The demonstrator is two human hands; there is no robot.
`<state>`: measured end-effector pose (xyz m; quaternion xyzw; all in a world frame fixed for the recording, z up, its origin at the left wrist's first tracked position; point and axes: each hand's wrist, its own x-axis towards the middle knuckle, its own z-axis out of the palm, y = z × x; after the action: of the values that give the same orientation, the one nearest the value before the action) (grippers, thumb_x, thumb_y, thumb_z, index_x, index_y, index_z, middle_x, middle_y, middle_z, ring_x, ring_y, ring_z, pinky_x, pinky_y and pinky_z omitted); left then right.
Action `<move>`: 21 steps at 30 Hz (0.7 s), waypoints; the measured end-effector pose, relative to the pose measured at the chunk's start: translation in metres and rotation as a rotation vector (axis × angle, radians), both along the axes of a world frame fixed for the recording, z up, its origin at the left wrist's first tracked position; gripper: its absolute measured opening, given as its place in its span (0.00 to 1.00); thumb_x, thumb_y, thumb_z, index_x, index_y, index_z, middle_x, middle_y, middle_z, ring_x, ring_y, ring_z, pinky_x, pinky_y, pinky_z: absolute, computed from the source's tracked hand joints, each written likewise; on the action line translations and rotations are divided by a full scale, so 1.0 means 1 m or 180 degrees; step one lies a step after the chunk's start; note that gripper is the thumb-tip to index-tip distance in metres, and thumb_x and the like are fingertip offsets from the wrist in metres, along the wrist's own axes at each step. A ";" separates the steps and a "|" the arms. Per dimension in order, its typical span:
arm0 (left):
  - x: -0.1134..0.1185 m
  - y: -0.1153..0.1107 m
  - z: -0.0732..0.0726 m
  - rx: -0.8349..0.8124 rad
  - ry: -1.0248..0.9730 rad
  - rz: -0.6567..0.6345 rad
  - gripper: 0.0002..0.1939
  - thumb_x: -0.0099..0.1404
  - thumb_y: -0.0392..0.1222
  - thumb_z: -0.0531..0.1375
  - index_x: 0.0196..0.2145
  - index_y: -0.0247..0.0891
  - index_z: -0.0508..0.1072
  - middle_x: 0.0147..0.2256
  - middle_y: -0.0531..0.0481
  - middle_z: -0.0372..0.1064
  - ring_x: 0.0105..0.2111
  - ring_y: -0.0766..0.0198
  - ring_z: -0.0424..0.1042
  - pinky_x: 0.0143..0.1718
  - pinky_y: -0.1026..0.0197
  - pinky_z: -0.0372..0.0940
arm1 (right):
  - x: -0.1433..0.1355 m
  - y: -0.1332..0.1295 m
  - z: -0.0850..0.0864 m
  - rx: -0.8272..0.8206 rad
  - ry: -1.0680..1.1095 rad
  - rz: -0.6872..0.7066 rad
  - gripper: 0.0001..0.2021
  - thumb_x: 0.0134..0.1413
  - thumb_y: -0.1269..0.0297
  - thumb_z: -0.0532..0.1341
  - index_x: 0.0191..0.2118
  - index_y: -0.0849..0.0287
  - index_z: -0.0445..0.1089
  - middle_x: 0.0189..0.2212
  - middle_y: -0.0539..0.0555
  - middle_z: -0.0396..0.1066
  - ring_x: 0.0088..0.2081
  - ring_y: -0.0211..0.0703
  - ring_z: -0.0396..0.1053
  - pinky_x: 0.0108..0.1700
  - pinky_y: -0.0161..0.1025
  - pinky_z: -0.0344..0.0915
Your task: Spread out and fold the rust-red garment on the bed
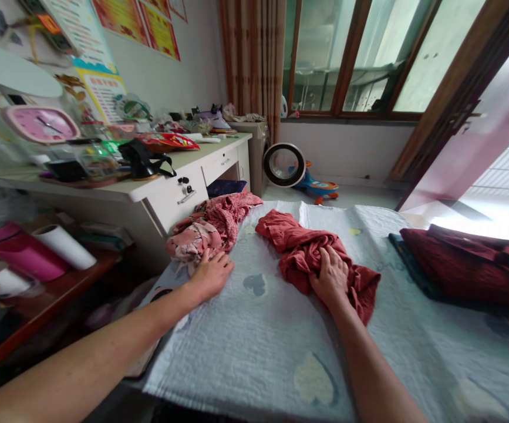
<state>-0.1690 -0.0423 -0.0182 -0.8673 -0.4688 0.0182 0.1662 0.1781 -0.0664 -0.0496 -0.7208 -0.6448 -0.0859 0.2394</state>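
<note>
On the bed-like surface, a crumpled plain red garment lies in the middle. My right hand is on top of it, its bent fingers closed into the folds. To the left sits a bunched pink floral garment, with a print of branches and small flowers. My left hand rests palm down against its near edge, fingers apart and partly on the cover; nothing shows in it. Under both garments spreads a pale blue quilted cover with heart shapes.
Folded dark red cloth lies on a dark green one at the right. A white desk crowded with items, including a pink clock, stands left. Beyond the cover are a round fan-like ring and a blue ride-on toy.
</note>
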 end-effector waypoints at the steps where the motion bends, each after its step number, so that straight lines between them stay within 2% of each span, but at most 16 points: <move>1: 0.001 -0.004 0.000 -0.0017 -0.0061 -0.0013 0.14 0.68 0.35 0.53 0.48 0.41 0.73 0.55 0.40 0.69 0.56 0.50 0.66 0.58 0.38 0.55 | 0.000 0.000 0.000 0.0008 0.0005 0.0001 0.34 0.48 0.62 0.57 0.63 0.64 0.57 0.65 0.67 0.54 0.63 0.61 0.53 0.61 0.56 0.49; 3: 0.003 -0.008 0.005 0.0025 -0.0182 -0.0080 0.15 0.67 0.35 0.53 0.50 0.42 0.72 0.61 0.41 0.63 0.59 0.52 0.63 0.57 0.44 0.58 | 0.000 0.000 0.000 0.0018 0.0014 0.0003 0.33 0.48 0.62 0.58 0.62 0.64 0.58 0.65 0.66 0.54 0.63 0.61 0.53 0.61 0.56 0.49; 5: 0.006 -0.008 0.015 0.0215 -0.0310 -0.0087 0.15 0.67 0.38 0.55 0.50 0.42 0.72 0.63 0.41 0.59 0.63 0.50 0.57 0.60 0.43 0.54 | 0.001 0.001 -0.001 0.0021 0.0018 0.0003 0.33 0.48 0.62 0.58 0.62 0.64 0.58 0.65 0.66 0.54 0.62 0.60 0.53 0.61 0.55 0.49; 7: 0.007 -0.005 0.025 0.0458 -0.0406 0.0090 0.18 0.66 0.42 0.57 0.53 0.42 0.71 0.65 0.40 0.56 0.66 0.44 0.49 0.64 0.37 0.46 | 0.001 0.001 -0.001 0.0012 0.0010 0.0006 0.33 0.49 0.62 0.57 0.63 0.64 0.58 0.65 0.66 0.54 0.63 0.60 0.53 0.61 0.55 0.49; 9: 0.006 0.000 0.030 0.0551 -0.0431 0.0429 0.25 0.63 0.46 0.60 0.57 0.44 0.68 0.67 0.39 0.51 0.68 0.36 0.42 0.63 0.29 0.39 | 0.001 0.001 -0.001 -0.0003 0.0009 0.0004 0.34 0.48 0.62 0.57 0.63 0.65 0.57 0.65 0.66 0.53 0.63 0.60 0.52 0.61 0.56 0.49; 12: 0.000 0.006 0.021 0.0311 -0.0329 0.0924 0.32 0.60 0.49 0.62 0.62 0.48 0.64 0.69 0.39 0.46 0.66 0.25 0.40 0.57 0.21 0.42 | 0.000 0.001 0.000 -0.0016 0.0027 -0.0004 0.34 0.48 0.62 0.57 0.63 0.64 0.57 0.65 0.66 0.53 0.63 0.60 0.52 0.61 0.56 0.49; 14: -0.006 0.010 0.011 0.0129 -0.0230 0.1061 0.32 0.62 0.46 0.60 0.63 0.51 0.62 0.69 0.40 0.46 0.65 0.24 0.43 0.54 0.21 0.48 | 0.000 0.001 0.000 -0.0013 0.0030 -0.0004 0.33 0.48 0.62 0.57 0.63 0.64 0.58 0.65 0.66 0.54 0.63 0.60 0.52 0.61 0.56 0.49; 18: -0.015 0.014 -0.001 0.0042 -0.0075 0.0926 0.30 0.65 0.36 0.53 0.64 0.53 0.62 0.69 0.43 0.47 0.65 0.28 0.46 0.54 0.26 0.51 | 0.001 0.001 -0.001 -0.0005 0.0000 0.0011 0.33 0.49 0.61 0.57 0.62 0.65 0.58 0.65 0.66 0.54 0.63 0.60 0.53 0.61 0.55 0.49; 21: -0.017 0.016 -0.003 0.0076 -0.0045 0.0837 0.27 0.68 0.35 0.50 0.62 0.54 0.65 0.68 0.44 0.50 0.65 0.31 0.46 0.54 0.28 0.50 | 0.001 0.001 -0.001 0.0008 -0.0018 0.0006 0.33 0.49 0.61 0.57 0.62 0.65 0.58 0.65 0.66 0.54 0.63 0.60 0.53 0.61 0.55 0.49</move>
<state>-0.1861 -0.0267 -0.0209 -0.7964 -0.5798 0.0282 0.1694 0.1795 -0.0654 -0.0511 -0.7196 -0.6461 -0.0885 0.2386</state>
